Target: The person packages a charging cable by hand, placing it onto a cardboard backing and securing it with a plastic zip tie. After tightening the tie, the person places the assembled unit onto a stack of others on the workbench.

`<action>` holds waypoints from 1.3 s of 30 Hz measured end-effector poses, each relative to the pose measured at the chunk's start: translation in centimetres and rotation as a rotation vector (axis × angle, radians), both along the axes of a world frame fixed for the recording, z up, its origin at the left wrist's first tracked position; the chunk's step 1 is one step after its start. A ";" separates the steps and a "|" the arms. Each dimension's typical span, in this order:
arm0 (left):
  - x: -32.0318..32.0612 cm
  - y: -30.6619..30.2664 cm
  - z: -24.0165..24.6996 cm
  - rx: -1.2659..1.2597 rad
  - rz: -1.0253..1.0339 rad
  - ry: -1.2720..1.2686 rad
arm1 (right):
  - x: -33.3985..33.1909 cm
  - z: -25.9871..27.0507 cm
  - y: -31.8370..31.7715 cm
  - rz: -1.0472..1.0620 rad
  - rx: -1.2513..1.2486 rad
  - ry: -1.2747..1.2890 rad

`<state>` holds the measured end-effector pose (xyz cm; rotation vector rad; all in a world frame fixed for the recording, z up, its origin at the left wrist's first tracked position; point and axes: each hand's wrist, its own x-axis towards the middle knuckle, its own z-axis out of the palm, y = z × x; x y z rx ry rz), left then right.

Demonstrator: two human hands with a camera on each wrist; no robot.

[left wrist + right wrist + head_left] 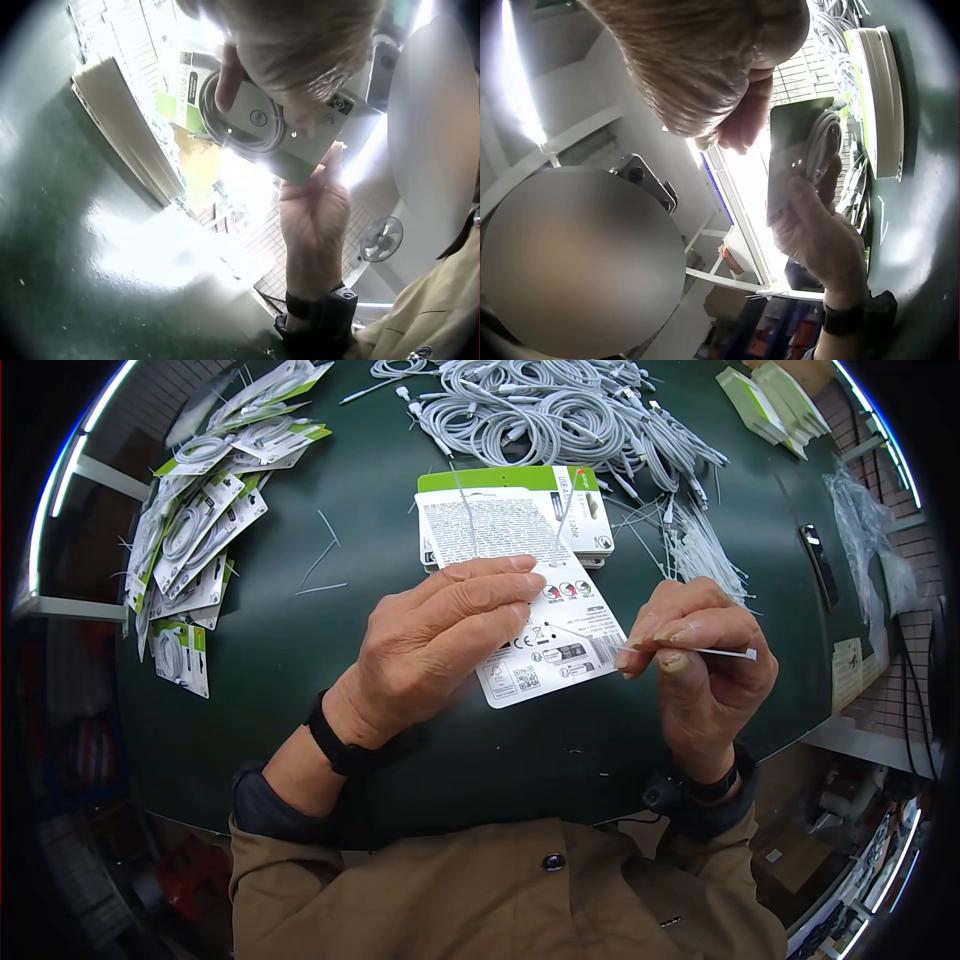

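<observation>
My left hand (450,625) holds a printed cable card (520,670), white back facing up, with its fingers across that back. Beneath, in the left wrist view, the thumb presses a coiled grey cable (214,120) against the card's front. My right hand (705,660) is at the card's lower right edge. Between its thumb and fingers it pinches a white cable tie (740,653), whose small square end sticks out to the right. A thin strand (580,632) runs from a hole in the card toward the right fingertips. Two more thin strands stick up near the card's top.
Under the held card lies a stack of green-and-white cards (600,530). Coiled grey cables (560,410) heap at the back, with loose cable ties (705,550) beside them. Carded cables (195,530) pile at the left. More cards (775,410) and a plastic bag (865,520) lie at right.
</observation>
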<state>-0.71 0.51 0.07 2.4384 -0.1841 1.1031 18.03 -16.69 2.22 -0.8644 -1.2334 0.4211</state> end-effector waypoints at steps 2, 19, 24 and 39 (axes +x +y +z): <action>0.0 0.0 0.0 0.003 0.003 -0.007 | 0.0 0.1 0.0 -0.013 -0.014 -0.016; 0.1 -0.7 0.2 0.031 0.067 -0.035 | -0.2 0.2 0.1 -0.069 -0.087 -0.120; 0.1 -0.8 0.4 0.051 0.095 -0.037 | -1.3 0.8 0.0 -0.173 -0.127 -0.035; 0.4 -1.4 0.9 0.082 0.126 -0.075 | 0.2 1.5 0.5 -0.006 -0.213 -0.305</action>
